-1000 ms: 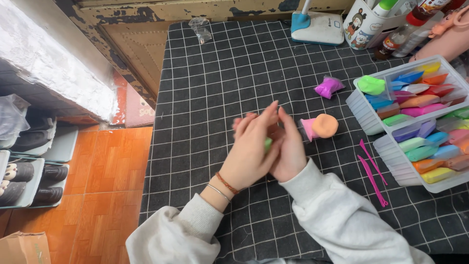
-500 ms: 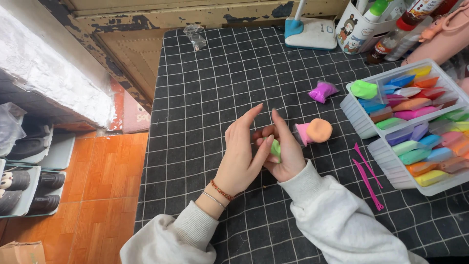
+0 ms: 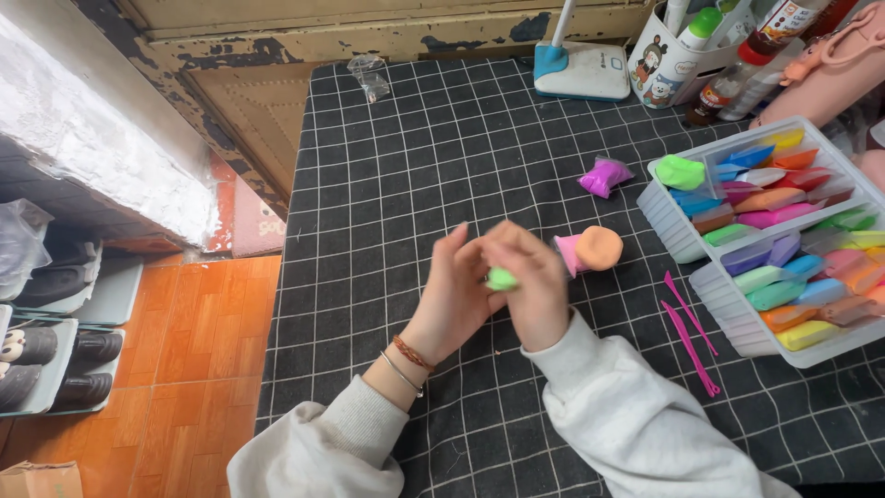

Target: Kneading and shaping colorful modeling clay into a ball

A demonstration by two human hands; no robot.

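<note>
My left hand (image 3: 456, 295) and my right hand (image 3: 525, 281) meet above the black checked mat (image 3: 396, 166). Both pinch a small light-green lump of clay (image 3: 501, 278) between the fingertips. Just to the right of my right hand lies a pink and orange clay piece (image 3: 590, 249). A purple clay lump in clear wrap (image 3: 604, 175) lies farther back on the mat.
A white tray (image 3: 728, 304) with several coloured clay packs stands at the right. Two pink plastic tools (image 3: 687, 332) lie beside it. A cup of bottles (image 3: 664, 65), a white and blue device (image 3: 581, 69) and a crumpled wrapper (image 3: 369, 74) sit at the back. Shoe racks (image 3: 46, 341) stand on the floor at left.
My hands went from pressed flat together to pinching the green clay with the fingertips. The view shifted slightly.
</note>
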